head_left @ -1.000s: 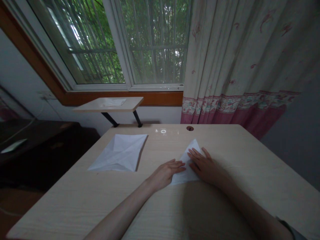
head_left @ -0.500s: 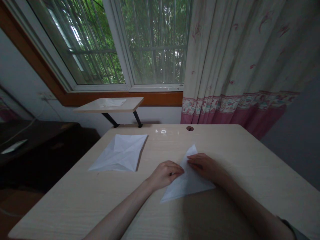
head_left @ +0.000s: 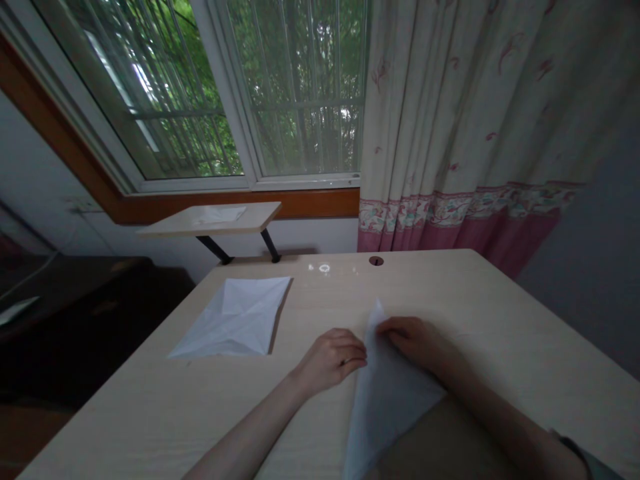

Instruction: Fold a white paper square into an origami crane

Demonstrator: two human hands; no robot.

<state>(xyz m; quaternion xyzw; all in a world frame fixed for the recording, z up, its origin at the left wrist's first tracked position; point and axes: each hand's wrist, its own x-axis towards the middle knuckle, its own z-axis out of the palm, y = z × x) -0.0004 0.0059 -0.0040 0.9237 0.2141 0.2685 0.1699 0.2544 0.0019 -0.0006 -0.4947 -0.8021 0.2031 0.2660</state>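
Note:
A thin white sheet of paper (head_left: 393, 393) lies folded to a long point on the desk in front of me. Its narrow tip aims at the window, and its lower part runs down to the bottom of the picture. At its left edge, near the tip, my left hand (head_left: 336, 360) is closed with curled fingers on the paper's border. My right hand (head_left: 415, 341) pinches the paper close to the tip, thumb mostly hidden, forearm passing over the right corner. To the left rests a second white sheet (head_left: 235, 317), squarish and creased, with no hand on it.
The wooden desk (head_left: 300, 427) has a round cable hole (head_left: 376, 261) at its back edge. A raised shelf (head_left: 200, 227) on black legs stands back left, bearing a white paper (head_left: 223, 214). Behind are a barred window and a floral curtain (head_left: 445, 133); a dark table (head_left: 75, 280) stands left.
The folded paper now reaches farther down toward me, its left edge standing steeper. Both hands remain near its tip, the right fingers drawn in closer together. The view has shifted slightly.

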